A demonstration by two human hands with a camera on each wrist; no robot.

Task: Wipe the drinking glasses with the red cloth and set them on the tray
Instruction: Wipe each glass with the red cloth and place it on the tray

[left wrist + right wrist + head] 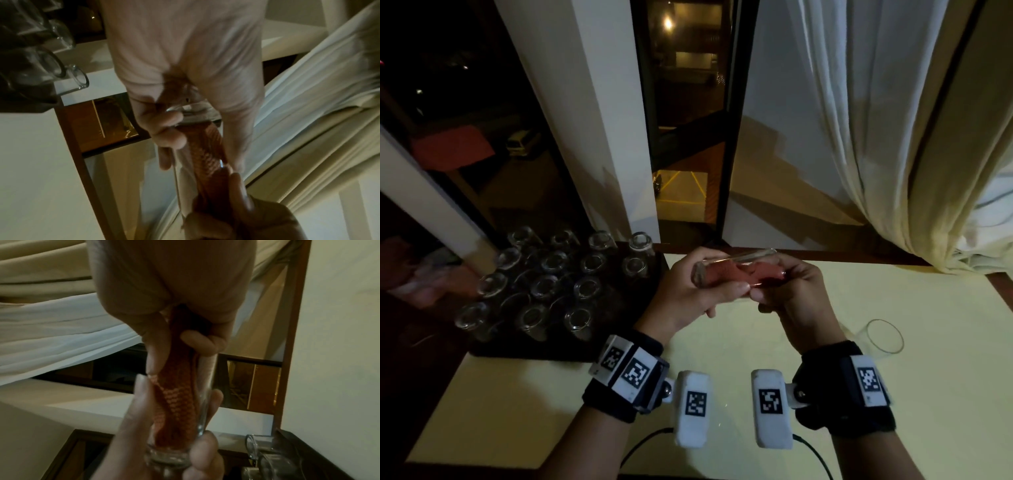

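**Glass held sideways in both hands, red cloth stuffed inside**

L hand (pixel 685 291) grips the base end of a drinking glass (pixel 736 263), fingers curled round it, thumb along the near side. The glass lies roughly horizontal, up off the table, base to the left and mouth to the right. R hand (pixel 787 291) is closed on the mouth end, its fingers bunched on the red cloth (pixel 732 272) where it enters the glass. In the R wrist view the cloth (pixel 176 395) fills most of the glass (pixel 203 410) lengthwise, reaching close to the thick base; R fingers (pixel 197 340) pinch the cloth at the rim. In the L wrist view the L fingertips (pixel 164 123) wrap the base and the cloth (pixel 207 146) shows through the wall.

Both hands hover over the pale yellow table (pixel 859 428), near its far edge.

To the left, a dark tray (pixel 571 353) sits at the table's corner w/ many glasses (pixel 541 274) on it in rows, standing mouth-down by the look of the thick round bases on top. One more glass (pixel 885 337) stands alone on the table, right of the R wrist, well apart from the tray.

Behind: a window (pixel 685 137) showing a night street, and a cream curtain (pixel 893 137) at far right, its hem bunched on the sill.
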